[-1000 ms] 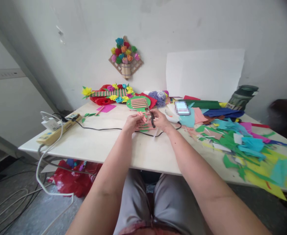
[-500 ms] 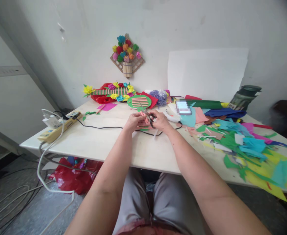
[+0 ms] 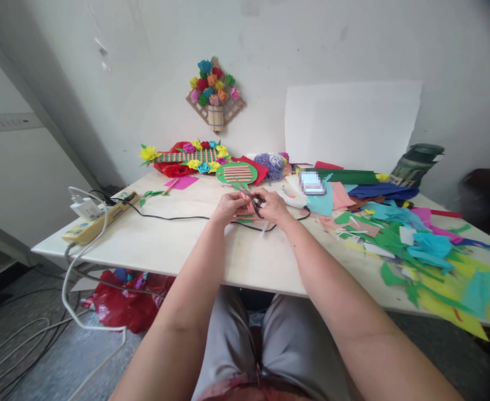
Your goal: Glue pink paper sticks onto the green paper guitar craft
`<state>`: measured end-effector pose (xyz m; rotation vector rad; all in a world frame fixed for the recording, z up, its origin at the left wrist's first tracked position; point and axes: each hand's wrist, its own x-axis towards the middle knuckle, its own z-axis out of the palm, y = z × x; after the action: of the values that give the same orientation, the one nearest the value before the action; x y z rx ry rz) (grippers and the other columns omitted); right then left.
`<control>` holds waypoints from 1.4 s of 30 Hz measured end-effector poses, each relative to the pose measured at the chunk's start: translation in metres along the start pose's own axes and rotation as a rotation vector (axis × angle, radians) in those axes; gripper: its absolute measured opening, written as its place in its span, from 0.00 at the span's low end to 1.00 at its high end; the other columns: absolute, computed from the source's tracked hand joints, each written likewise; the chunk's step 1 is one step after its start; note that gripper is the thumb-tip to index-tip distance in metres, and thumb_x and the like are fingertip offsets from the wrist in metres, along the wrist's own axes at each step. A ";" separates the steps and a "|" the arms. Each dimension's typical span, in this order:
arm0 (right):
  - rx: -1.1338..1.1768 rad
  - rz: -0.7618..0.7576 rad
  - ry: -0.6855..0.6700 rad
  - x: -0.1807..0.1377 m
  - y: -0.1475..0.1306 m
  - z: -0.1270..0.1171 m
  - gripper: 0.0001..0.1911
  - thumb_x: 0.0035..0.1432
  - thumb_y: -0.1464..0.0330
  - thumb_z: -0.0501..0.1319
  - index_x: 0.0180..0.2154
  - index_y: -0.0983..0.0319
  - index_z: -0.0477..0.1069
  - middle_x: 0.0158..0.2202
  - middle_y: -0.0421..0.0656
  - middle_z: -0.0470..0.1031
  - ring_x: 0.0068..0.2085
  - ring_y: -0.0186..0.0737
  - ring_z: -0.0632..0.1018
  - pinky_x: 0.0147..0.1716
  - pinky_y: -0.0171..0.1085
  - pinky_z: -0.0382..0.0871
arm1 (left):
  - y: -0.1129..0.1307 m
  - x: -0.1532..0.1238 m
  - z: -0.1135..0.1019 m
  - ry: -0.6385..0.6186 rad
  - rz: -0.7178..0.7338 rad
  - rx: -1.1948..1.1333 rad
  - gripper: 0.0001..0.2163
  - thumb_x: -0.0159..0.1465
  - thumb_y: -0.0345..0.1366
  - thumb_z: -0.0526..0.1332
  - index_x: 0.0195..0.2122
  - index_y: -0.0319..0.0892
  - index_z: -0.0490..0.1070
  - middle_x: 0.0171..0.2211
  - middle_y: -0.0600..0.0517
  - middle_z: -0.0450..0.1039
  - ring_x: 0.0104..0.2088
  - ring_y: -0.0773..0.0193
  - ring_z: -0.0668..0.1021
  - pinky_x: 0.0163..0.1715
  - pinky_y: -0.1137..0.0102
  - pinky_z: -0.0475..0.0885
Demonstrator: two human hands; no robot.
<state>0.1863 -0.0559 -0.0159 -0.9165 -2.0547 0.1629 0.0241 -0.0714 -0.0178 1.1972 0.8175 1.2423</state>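
Note:
My right hand [image 3: 275, 208] has its fingers through the handles of dark-handled scissors [image 3: 257, 208], whose blades point up and to the left. Close by on the left, my left hand [image 3: 227, 207] pinches a small piece of salmon-pink paper [image 3: 248, 204], partly hidden by fingers and scissors. Just beyond both hands lies a green oval piece [image 3: 237, 174] covered with a row of pink strips. More pink and green scraps lie under my hands. A white glue gun [image 3: 294, 199] rests beside my right hand.
A black cord [image 3: 173, 218] crosses the table from the power strip [image 3: 86, 228]. Coloured paper scraps [image 3: 395, 234] cover the right side, near a phone [image 3: 312, 182] and a dark green bottle [image 3: 417, 165]. A flower-trimmed guitar shape [image 3: 186, 157] lies at the back.
The scissors' blades have tilted slightly further left against the pink paper. Both hands stay in nearly the same place; the whole view has shifted a little.

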 end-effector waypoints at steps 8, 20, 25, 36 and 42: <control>0.022 0.037 -0.010 -0.002 -0.004 -0.001 0.16 0.44 0.64 0.63 0.39 0.56 0.70 0.26 0.39 0.75 0.28 0.40 0.74 0.30 0.36 0.65 | 0.000 -0.001 0.000 0.011 -0.029 0.019 0.13 0.43 0.38 0.69 0.26 0.36 0.71 0.21 0.50 0.74 0.22 0.61 0.77 0.25 0.67 0.73; 0.551 0.223 0.071 0.003 0.005 -0.004 0.20 0.38 0.65 0.66 0.36 0.59 0.65 0.31 0.40 0.76 0.34 0.39 0.77 0.37 0.41 0.69 | 0.003 0.000 -0.001 -0.021 -0.022 -0.004 0.10 0.47 0.37 0.68 0.24 0.35 0.72 0.22 0.49 0.74 0.22 0.67 0.75 0.28 0.71 0.72; 0.533 0.188 0.057 0.003 0.005 -0.002 0.20 0.36 0.67 0.67 0.35 0.60 0.66 0.28 0.39 0.74 0.31 0.37 0.75 0.37 0.39 0.68 | 0.001 0.002 -0.001 -0.003 -0.074 -0.001 0.11 0.47 0.36 0.68 0.27 0.34 0.73 0.22 0.48 0.74 0.22 0.66 0.76 0.28 0.70 0.72; 0.582 0.243 -0.001 0.001 0.002 -0.002 0.21 0.36 0.67 0.66 0.36 0.61 0.66 0.25 0.37 0.71 0.28 0.35 0.73 0.32 0.37 0.67 | 0.004 0.000 0.003 0.027 -0.058 -0.027 0.10 0.46 0.34 0.68 0.23 0.34 0.70 0.19 0.50 0.73 0.20 0.67 0.74 0.26 0.70 0.72; 0.577 0.222 0.027 0.002 0.004 -0.003 0.21 0.35 0.69 0.67 0.36 0.61 0.66 0.26 0.38 0.73 0.29 0.35 0.74 0.34 0.37 0.67 | 0.005 0.000 0.002 0.050 -0.085 -0.036 0.09 0.46 0.33 0.68 0.22 0.34 0.70 0.19 0.49 0.72 0.20 0.67 0.75 0.25 0.72 0.72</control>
<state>0.1898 -0.0525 -0.0143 -0.7658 -1.7283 0.8113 0.0253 -0.0720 -0.0127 1.0960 0.8702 1.2165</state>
